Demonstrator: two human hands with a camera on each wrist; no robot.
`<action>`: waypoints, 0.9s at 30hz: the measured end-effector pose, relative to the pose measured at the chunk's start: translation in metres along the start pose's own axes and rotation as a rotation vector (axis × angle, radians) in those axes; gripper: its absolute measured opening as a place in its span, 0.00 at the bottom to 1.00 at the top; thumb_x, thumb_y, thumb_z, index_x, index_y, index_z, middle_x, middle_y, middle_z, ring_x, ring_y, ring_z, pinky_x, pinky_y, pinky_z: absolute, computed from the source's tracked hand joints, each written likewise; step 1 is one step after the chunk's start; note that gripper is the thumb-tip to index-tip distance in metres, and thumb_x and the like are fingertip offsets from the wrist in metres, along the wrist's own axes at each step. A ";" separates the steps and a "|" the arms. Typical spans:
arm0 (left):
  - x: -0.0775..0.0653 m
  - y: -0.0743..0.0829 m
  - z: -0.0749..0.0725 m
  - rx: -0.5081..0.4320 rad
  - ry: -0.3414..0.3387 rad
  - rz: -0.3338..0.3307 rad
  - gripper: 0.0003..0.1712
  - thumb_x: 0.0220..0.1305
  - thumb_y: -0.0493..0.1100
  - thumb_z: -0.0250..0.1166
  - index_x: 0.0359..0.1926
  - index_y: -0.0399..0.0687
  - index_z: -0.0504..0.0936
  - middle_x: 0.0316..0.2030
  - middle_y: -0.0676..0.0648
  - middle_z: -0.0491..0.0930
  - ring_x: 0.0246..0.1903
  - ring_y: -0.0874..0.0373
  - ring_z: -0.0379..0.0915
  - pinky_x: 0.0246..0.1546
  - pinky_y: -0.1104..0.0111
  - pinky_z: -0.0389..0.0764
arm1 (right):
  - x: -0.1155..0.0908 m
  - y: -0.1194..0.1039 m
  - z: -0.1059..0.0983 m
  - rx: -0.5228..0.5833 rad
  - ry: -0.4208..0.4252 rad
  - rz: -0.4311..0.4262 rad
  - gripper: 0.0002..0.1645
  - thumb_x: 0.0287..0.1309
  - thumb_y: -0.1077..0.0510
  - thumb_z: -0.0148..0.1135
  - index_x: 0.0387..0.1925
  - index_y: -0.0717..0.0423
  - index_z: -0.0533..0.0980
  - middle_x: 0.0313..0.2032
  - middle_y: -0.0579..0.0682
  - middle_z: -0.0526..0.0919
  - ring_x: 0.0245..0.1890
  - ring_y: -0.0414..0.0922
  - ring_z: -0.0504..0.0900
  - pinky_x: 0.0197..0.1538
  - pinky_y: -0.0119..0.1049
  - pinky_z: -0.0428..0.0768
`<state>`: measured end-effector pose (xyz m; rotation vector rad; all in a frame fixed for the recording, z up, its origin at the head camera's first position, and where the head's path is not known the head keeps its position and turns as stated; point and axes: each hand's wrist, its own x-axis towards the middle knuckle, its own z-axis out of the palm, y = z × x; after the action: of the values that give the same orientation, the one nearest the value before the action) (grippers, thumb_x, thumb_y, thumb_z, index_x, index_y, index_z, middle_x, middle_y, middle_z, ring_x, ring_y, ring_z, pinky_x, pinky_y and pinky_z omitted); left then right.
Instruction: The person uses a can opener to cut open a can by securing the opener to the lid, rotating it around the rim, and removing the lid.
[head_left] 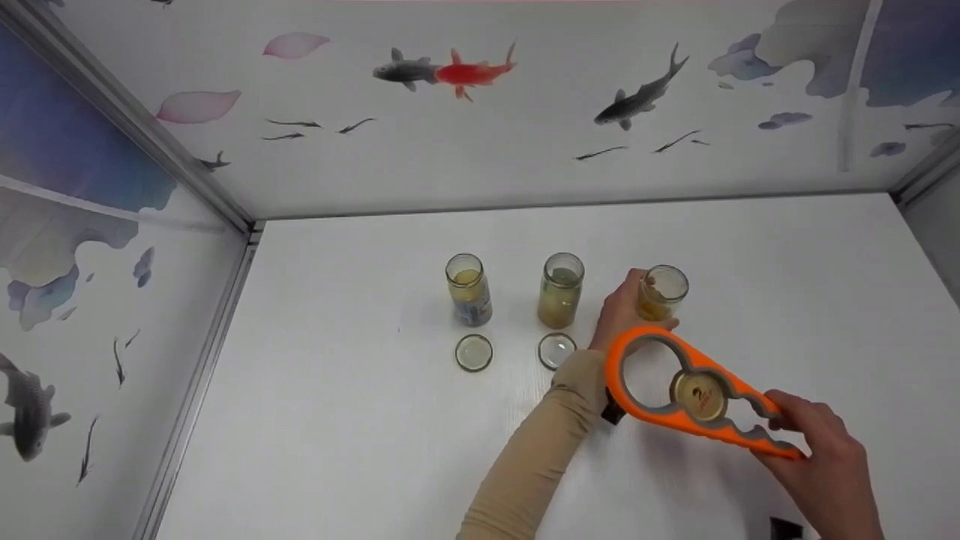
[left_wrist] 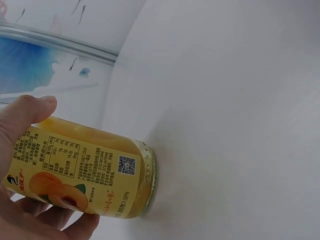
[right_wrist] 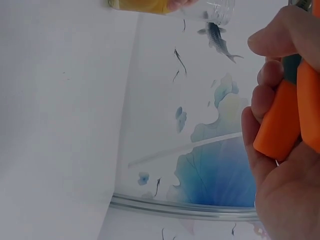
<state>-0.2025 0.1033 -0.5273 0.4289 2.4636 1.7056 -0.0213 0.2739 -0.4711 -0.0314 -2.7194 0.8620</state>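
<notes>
My left hand (head_left: 619,311) grips a glass jar (head_left: 663,289) with its mouth uncovered. In the left wrist view, the jar's yellow label (left_wrist: 75,170) shows peaches, and fingers and thumb wrap around it; its base is close to the white table. With my right hand (head_left: 821,446) I hold the handles of an orange jar opener (head_left: 716,433) with grey toothed inner edges. A gold lid (head_left: 699,395) sits between the opener's arms, above the table and in front of the jar. The opener's orange handle (right_wrist: 280,122) lies against my curled fingers in the right wrist view.
Two more uncovered glass jars (head_left: 466,292) (head_left: 561,292) stand left of my left hand. A lid (head_left: 474,353) lies in front of one, another lid (head_left: 556,351) in front of the other. Printed fish panels (head_left: 525,150) wall the table (head_left: 337,420) at the back and left.
</notes>
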 end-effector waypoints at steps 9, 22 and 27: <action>0.012 -0.002 0.002 0.058 0.013 -0.037 0.36 0.51 0.45 0.76 0.60 0.53 0.69 0.50 0.55 0.77 0.48 0.66 0.73 0.49 0.71 0.73 | 0.000 0.000 0.000 -0.008 -0.002 -0.007 0.37 0.28 0.79 0.77 0.48 0.62 0.77 0.36 0.56 0.80 0.34 0.52 0.78 0.43 0.10 0.58; 0.019 -0.001 0.003 0.091 0.037 -0.048 0.37 0.49 0.42 0.78 0.58 0.53 0.68 0.48 0.56 0.78 0.46 0.66 0.73 0.48 0.74 0.73 | 0.001 0.000 0.002 -0.008 -0.028 -0.004 0.39 0.27 0.79 0.77 0.49 0.63 0.77 0.35 0.57 0.80 0.34 0.55 0.78 0.41 0.11 0.59; 0.017 0.006 0.001 0.057 0.012 -0.143 0.51 0.46 0.42 0.79 0.66 0.57 0.57 0.53 0.49 0.76 0.48 0.62 0.72 0.50 0.71 0.73 | 0.000 0.001 0.003 -0.011 -0.017 -0.025 0.40 0.25 0.79 0.77 0.49 0.63 0.77 0.34 0.56 0.80 0.33 0.54 0.79 0.42 0.11 0.59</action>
<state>-0.2175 0.1116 -0.5206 0.2424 2.4903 1.5908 -0.0224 0.2733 -0.4737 0.0084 -2.7346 0.8441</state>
